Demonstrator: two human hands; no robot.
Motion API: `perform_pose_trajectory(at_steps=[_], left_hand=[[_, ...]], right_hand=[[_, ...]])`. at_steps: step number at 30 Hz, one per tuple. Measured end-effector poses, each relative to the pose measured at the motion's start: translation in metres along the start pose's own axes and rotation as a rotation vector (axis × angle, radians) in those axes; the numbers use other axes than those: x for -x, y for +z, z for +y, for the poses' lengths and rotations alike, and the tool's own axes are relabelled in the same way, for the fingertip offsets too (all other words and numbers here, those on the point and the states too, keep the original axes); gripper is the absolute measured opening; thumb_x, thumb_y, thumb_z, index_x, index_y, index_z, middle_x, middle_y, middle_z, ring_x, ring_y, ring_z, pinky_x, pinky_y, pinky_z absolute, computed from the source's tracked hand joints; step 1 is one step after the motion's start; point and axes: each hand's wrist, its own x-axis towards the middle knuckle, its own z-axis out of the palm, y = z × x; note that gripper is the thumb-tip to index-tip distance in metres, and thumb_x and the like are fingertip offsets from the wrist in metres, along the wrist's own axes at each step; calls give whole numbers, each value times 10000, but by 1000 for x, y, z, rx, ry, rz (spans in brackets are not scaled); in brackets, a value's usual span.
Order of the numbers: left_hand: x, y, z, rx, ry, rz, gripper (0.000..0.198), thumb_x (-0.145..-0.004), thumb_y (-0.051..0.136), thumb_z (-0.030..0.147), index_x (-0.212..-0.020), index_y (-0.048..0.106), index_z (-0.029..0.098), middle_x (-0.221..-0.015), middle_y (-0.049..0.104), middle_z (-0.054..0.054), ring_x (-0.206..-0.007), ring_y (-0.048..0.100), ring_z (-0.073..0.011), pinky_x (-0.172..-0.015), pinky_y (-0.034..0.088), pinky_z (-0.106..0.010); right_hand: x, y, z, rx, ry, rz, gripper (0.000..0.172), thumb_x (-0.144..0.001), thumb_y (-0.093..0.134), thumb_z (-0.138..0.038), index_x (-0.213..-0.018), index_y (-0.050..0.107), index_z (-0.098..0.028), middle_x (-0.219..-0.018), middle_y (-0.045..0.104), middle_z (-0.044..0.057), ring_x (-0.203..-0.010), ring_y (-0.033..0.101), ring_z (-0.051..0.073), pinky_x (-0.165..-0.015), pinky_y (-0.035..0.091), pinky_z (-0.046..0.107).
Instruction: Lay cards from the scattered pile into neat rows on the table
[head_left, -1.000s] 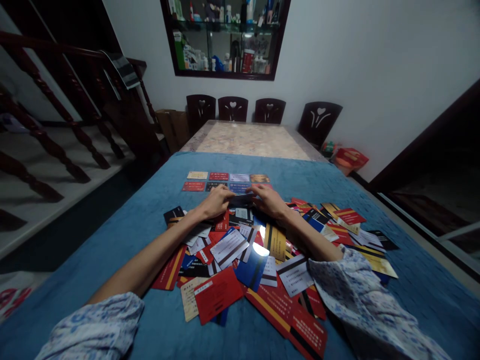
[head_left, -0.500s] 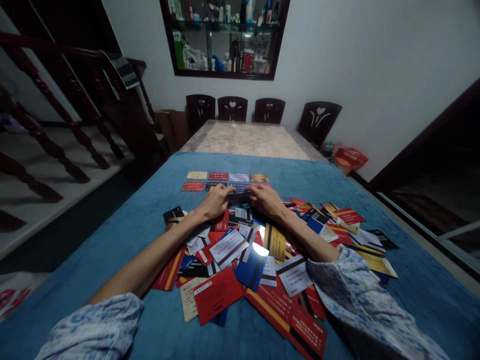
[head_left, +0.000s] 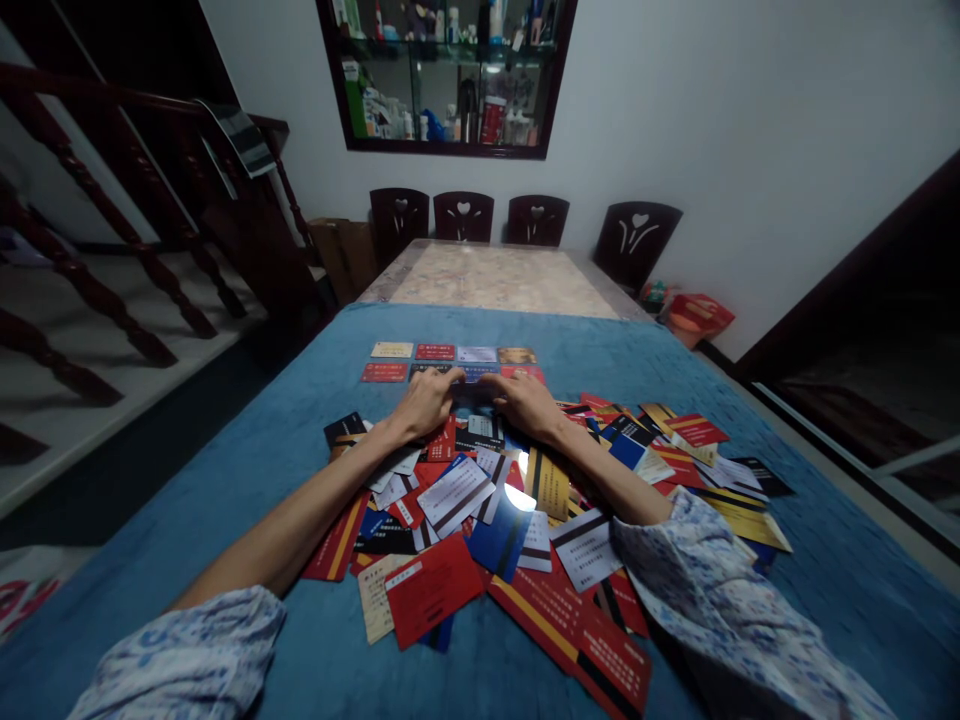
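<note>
Between my two hands a dark card (head_left: 473,394) is held over the far edge of a loose heap, its face too dim to read. My left hand (head_left: 427,402) is closed on its left end, forefinger bent over the top edge. On the right end my right hand (head_left: 527,403) grips in the same way. Beyond the fingers two rows of cards lie flat, among them a blue card (head_left: 481,374) and a red card (head_left: 386,373). Below my wrists the heap shows a white card (head_left: 456,497), a gold card (head_left: 551,484) and a large red card (head_left: 435,590).
The card heap spreads right, with a yellow card (head_left: 746,518) near its right edge. A blue cloth (head_left: 300,400) covers the near table; bare marble top (head_left: 495,275) shows beyond. Dark chairs (head_left: 463,217) stand at the far end. Stair railings (head_left: 97,270) are on the left.
Both hands have shifted very slightly, and the dark card between them appears a little lower and more blurred. The heap and the laid-out rows look the same.
</note>
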Motion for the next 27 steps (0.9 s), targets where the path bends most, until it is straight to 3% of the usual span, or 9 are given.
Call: perform_pose_trajectory(at_steps=[9,18,27], left_hand=[[0,4,-1,65,-24,61,375,-901,433,127,-1239,581,191,-1095,686,-107,-1008,585,-270,-921,465,-419],[0,6,-1,105,-25,51,427,-850,534,149,-1277,552,174,-1235,665,-115,-1105,551,-291,-963,439,-450],[-2,10,-5,79,-33,17,566,-822,624,229,-1369,506,143,-1306,624,-157,-1170,516,-321,-989,435,-497]], right_hand=[[-1,-2,-5,29,29,-8,528,-907,594,-213,-1429,516,-191,-1249,626,173,-1166,509,316,-956,409,436],[-2,2,3,35,3,33,605,-899,632,-317,-1473,471,-215,-1227,564,164,-1105,462,310,-915,422,431],[-1,-2,0,38,33,-9,608,-918,629,-375,-1476,464,-196,-1294,547,205,-1186,449,341,-944,406,465]])
